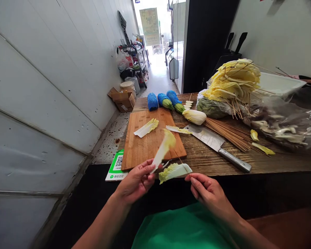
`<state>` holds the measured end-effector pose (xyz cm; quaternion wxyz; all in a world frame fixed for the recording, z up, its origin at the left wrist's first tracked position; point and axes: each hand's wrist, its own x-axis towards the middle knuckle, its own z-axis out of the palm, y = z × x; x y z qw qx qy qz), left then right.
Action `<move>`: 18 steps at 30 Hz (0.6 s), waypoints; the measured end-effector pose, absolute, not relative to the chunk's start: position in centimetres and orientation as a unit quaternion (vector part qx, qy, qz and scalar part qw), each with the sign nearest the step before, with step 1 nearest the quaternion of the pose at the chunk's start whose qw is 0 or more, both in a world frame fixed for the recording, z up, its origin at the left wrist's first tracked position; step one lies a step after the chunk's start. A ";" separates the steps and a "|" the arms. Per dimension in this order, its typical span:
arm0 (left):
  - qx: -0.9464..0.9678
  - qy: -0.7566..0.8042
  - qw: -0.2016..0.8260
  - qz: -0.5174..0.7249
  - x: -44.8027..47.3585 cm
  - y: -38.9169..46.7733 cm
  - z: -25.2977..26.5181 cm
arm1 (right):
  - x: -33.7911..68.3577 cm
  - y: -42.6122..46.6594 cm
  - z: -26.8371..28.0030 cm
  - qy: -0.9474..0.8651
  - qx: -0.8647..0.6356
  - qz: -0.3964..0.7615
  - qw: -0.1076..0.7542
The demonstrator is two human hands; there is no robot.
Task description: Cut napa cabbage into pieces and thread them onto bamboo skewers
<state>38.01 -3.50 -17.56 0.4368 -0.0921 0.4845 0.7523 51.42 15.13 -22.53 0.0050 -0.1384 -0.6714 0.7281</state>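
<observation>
My left hand point(139, 180) pinches the white base of a napa cabbage leaf point(162, 152), whose yellow tip is smeared by motion. In my right hand point(206, 188) is a thin bamboo skewer point(178, 156), gripped near its lower end. A second cabbage leaf point(174, 172) is threaded on that skewer, just left of my fingertips. Beyond the hands, a loose leaf point(146, 128) lies on the wooden cutting board point(137, 150). Another leaf point(178, 129) spans the board's right edge and touches the cleaver point(206, 136).
Bamboo skewers point(229, 134) lie beside a small cabbage head point(194, 117). Skewered cabbage leaves point(234, 79) are piled at the right, near a plastic bag of mushrooms point(287, 129). Blue-netted vegetables point(163, 100) line the board's far side. A QR-code card point(116, 167) pokes out at the left.
</observation>
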 end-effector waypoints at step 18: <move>-0.155 0.443 0.423 0.775 38.0 2.2 -18.4 | 53.0 15.2 -22.6 -0.738 -0.135 0.660 0.045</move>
